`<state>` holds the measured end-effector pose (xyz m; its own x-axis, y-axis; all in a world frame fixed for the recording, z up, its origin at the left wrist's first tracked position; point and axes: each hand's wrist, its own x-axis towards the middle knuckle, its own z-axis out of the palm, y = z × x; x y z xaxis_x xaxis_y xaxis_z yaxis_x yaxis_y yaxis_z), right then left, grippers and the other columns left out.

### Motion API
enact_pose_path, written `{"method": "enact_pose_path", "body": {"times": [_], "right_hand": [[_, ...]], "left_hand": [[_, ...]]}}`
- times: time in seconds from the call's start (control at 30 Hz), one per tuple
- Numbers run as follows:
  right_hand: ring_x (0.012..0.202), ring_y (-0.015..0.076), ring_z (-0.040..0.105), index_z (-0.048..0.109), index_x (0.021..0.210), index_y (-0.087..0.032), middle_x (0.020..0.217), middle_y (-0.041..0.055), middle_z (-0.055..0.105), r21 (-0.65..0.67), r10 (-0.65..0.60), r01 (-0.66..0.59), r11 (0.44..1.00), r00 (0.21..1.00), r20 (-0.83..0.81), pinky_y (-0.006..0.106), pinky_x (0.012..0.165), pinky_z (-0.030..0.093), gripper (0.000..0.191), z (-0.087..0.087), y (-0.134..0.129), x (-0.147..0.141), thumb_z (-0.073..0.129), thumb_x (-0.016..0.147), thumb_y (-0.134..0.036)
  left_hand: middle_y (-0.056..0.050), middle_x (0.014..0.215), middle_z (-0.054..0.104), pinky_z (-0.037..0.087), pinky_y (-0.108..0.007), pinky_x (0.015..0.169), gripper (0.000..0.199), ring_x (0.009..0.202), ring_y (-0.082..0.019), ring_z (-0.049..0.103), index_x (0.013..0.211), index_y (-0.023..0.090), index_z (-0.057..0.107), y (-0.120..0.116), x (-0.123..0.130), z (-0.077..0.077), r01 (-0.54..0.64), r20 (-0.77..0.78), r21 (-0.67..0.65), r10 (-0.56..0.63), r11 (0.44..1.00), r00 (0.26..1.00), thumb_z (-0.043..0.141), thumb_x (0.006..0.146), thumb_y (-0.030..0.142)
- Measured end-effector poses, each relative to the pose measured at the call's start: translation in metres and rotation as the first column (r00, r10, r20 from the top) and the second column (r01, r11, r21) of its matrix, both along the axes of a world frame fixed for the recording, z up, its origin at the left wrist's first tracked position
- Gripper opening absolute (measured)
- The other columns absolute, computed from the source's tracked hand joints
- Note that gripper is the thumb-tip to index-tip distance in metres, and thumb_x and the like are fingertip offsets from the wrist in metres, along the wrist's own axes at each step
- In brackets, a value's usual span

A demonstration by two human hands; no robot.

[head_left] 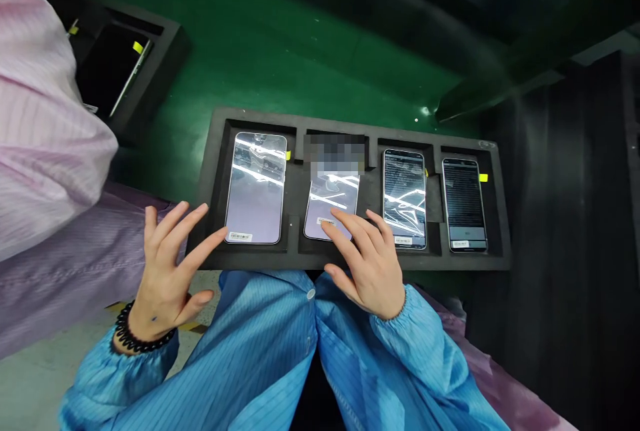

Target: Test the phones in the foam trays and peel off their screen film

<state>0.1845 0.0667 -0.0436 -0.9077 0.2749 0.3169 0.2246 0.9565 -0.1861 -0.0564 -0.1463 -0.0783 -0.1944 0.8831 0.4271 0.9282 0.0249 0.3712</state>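
A black foam tray (395, 262) with several recesses lies across my lap, a smartphone in each recess. My right hand (373, 264) is open over the lower end of the second smartphone (334, 192), its fingertips at the label on the lit screen; whether they touch the glass I cannot tell. My left hand (173, 264) is spread, its index fingertip at the lower left corner of the leftmost smartphone (257, 198), whose screen is pale purple. Dark screens with lines of text show on the third smartphone (404, 201) and the rightmost smartphone (465, 208).
A co-worker's pink sleeve (50, 118) fills the left side. Beyond it stands another black tray (167, 51) holding a dark-screened phone (113, 68) with a yellow tab. Green surface (300, 38) lies behind my tray, and a black panel (560, 218) rises at the right.
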Motion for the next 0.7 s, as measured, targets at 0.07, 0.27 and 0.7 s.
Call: {"method": "enact_pose_path", "body": {"times": [0.07, 0.27, 0.7], "right_hand": [[0.120, 0.0241, 0.060, 0.059, 0.135, -0.015, 0.138, 0.0142, 0.065, -0.004, -0.005, 0.005, 1.000, 0.999, -0.036, 0.046, 0.116, 0.034, 0.047, -0.0005, 0.0001, -0.0002, 0.035, 0.106, -0.043], [0.120, 0.0229, 0.059, 0.060, 0.133, -0.018, 0.135, 0.0143, 0.066, 0.012, -0.003, 0.004, 1.000, 0.999, -0.037, 0.046, 0.114, 0.034, 0.044, 0.0002, -0.0005, -0.0011, 0.034, 0.107, -0.041], [0.124, 0.0238, 0.058, 0.057, 0.139, -0.017, 0.141, 0.0140, 0.063, -0.027, 0.006, -0.006, 1.000, 1.000, -0.012, 0.047, 0.116, 0.033, 0.047, -0.0020, -0.0003, 0.0011, 0.037, 0.105, -0.043]], "left_hand": [[-0.001, 0.169, 0.025, 0.007, -0.058, 0.131, 0.062, 0.157, -0.029, 0.023, 0.157, 0.033, 0.036, -0.0001, 0.0004, 0.0012, -0.005, 0.001, 0.025, 0.005, 1.000, 1.000, 0.025, 0.101, 0.058], [0.000, 0.170, 0.024, 0.005, -0.056, 0.131, 0.060, 0.158, -0.029, 0.020, 0.155, 0.036, 0.039, 0.0015, -0.0012, 0.0017, 0.021, -0.042, -0.003, -0.021, 1.000, 0.999, 0.023, 0.101, 0.058], [0.002, 0.169, 0.025, 0.008, -0.053, 0.132, 0.061, 0.157, -0.027, 0.022, 0.155, 0.035, 0.038, -0.0021, -0.0024, 0.0012, -0.019, -0.019, 0.050, 0.020, 0.999, 1.000, 0.028, 0.099, 0.055]]}}
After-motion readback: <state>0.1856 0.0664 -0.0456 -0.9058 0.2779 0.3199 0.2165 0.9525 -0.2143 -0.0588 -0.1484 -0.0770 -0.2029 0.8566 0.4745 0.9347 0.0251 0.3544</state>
